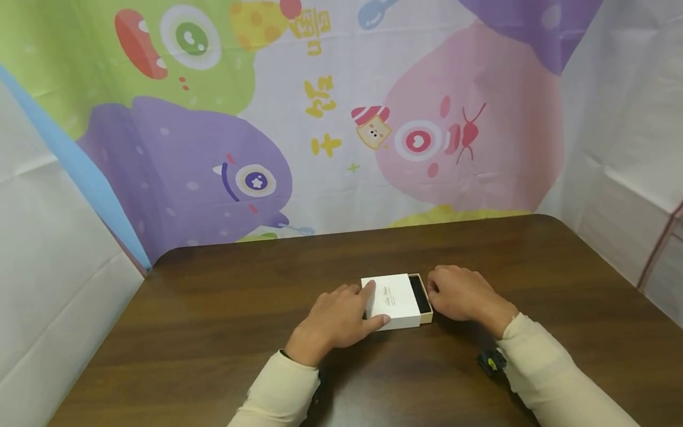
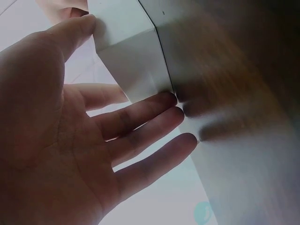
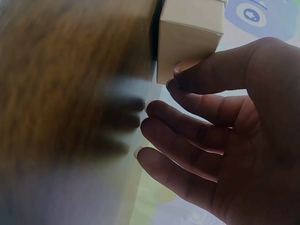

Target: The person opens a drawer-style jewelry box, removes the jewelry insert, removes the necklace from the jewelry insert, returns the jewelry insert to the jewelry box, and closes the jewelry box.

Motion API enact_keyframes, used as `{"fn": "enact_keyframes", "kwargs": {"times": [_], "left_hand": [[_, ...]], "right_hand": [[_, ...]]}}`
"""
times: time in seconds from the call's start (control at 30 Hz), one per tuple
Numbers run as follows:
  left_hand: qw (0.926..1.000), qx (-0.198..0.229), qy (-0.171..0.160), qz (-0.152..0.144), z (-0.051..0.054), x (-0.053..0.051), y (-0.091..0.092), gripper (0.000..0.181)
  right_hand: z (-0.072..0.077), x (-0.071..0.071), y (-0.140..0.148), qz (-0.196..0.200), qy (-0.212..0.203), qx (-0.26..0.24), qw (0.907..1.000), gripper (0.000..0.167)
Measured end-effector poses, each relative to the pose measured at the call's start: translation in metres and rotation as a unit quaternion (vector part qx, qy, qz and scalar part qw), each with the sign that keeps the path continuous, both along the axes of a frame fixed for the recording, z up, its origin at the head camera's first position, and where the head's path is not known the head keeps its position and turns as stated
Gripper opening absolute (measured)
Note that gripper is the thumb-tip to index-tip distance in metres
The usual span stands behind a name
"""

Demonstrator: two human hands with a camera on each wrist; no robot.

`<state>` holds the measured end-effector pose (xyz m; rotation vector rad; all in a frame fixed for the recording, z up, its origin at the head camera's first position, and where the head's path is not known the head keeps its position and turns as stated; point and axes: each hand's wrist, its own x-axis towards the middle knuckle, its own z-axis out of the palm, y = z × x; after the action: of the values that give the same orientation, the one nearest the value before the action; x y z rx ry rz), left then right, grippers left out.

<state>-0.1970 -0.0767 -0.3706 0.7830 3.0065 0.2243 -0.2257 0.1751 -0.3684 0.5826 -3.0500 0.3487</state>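
Note:
A flat white slide-out box (image 1: 392, 299) with small printed lettering on its lid lies on the table. Its inner tray (image 1: 425, 317), with a tan wall and black inside, sticks partly out of the right end. My left hand (image 1: 336, 317) holds the white sleeve at its left end, the index finger over the top and the thumb at the near edge. In the left wrist view the other fingers (image 2: 145, 164) extend to the tabletop. My right hand (image 1: 461, 293) is at the tray's end, where thumb and index finger pinch its edge (image 3: 190, 47); the exact grip is partly hidden.
The dark wooden table (image 1: 213, 332) has rounded far corners. Behind it hangs a cloth (image 1: 341, 196) with cartoon figures, and pale cloth sides stand left and right. A small dark device (image 1: 491, 362) sits at my right wrist.

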Motion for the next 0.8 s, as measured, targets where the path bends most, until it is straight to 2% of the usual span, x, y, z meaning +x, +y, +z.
{"fn": "enact_keyframes", "kwargs": {"times": [0.8], "left_hand": [[1.0000,0.001,-0.009,0.003,0.0002,0.0001,0.0000,0.075]], "right_hand": [[0.0009,0.0001,0.0033,0.000,-0.005,-0.005,1.0000,0.014]]}}
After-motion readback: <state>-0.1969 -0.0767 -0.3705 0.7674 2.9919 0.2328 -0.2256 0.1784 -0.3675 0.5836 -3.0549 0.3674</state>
